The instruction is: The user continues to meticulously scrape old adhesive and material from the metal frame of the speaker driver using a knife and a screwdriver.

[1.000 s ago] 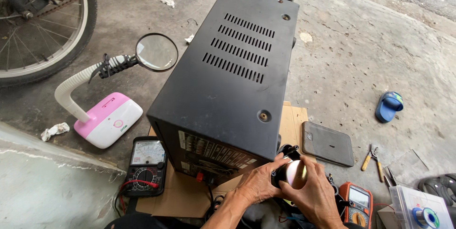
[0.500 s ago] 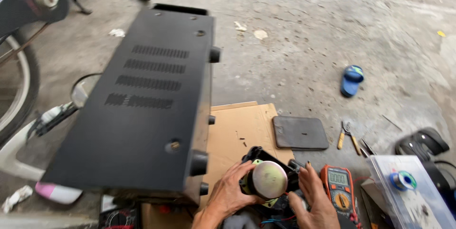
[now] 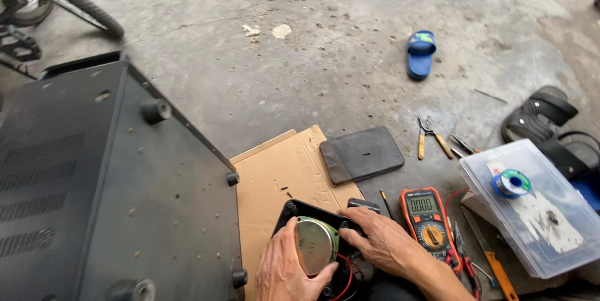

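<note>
While both hands are gripping it, the speaker (image 3: 315,245) is lying magnet-up on the cardboard sheet (image 3: 281,170): a round, dull-metal magnet in a black frame, with red wire trailing below. The left hand (image 3: 284,270) is curling closed over the magnet's edge, and the right hand (image 3: 384,241) is clasping the frame's rim. Beyond are sitting an orange multimeter (image 3: 428,217), a flat dark pad (image 3: 361,153) and the matte black metal case (image 3: 112,195).

Speaker (image 3: 315,245), black frame, round silver magnet facing up with green rim, red wires at lower right, lying back-up on cardboard (image 3: 281,170) edge, just right of black case (image 3: 112,201), held between both hands
</note>
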